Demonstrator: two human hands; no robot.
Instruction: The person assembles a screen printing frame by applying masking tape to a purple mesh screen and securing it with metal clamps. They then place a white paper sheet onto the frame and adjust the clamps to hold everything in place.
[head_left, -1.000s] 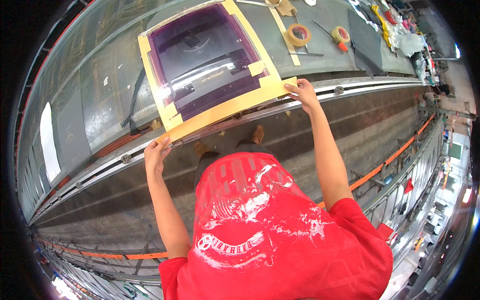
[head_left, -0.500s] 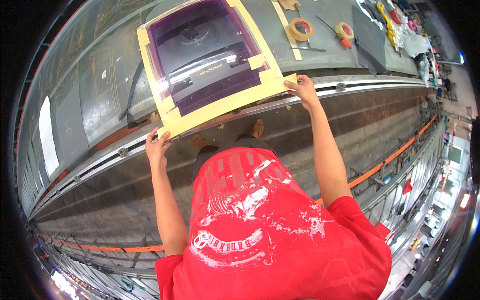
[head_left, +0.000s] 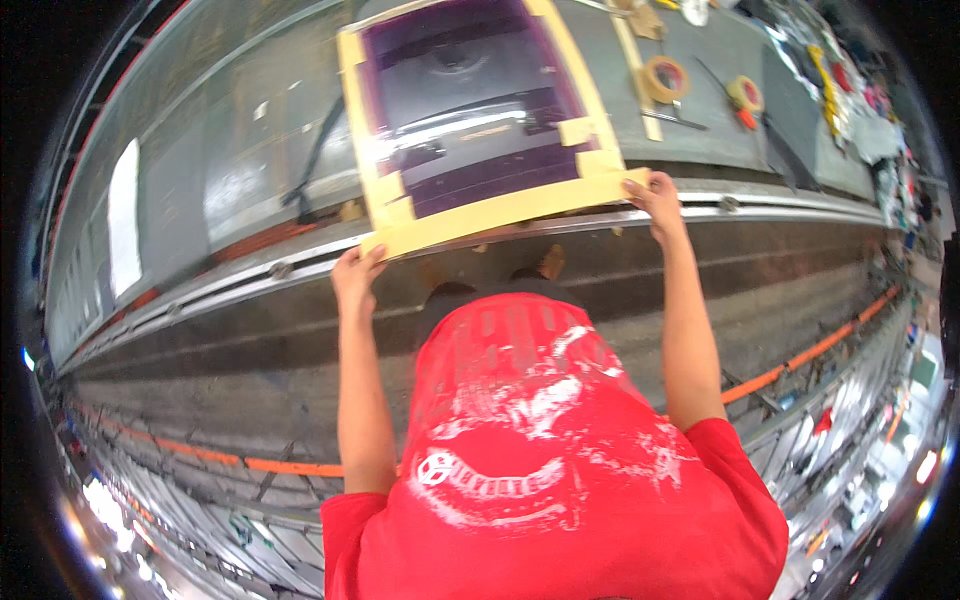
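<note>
Left hand (head_left: 358,283) closed in a pinch, thumb and fingers nipping one end of a yellow tape strip (head_left: 505,213)! Right hand (head_left: 660,207) has the opposite end, thumb and fingertips clamped on its corner. So the strip stretches straight between the two hands, lying along the near edge of the dark purple panel (head_left: 480,115), which sits just beyond them on the grey table (head_left: 230,130). Metal rail (head_left: 780,209) along the table's near side, tape roll (head_left: 652,86) beyond the right hand!
</note>
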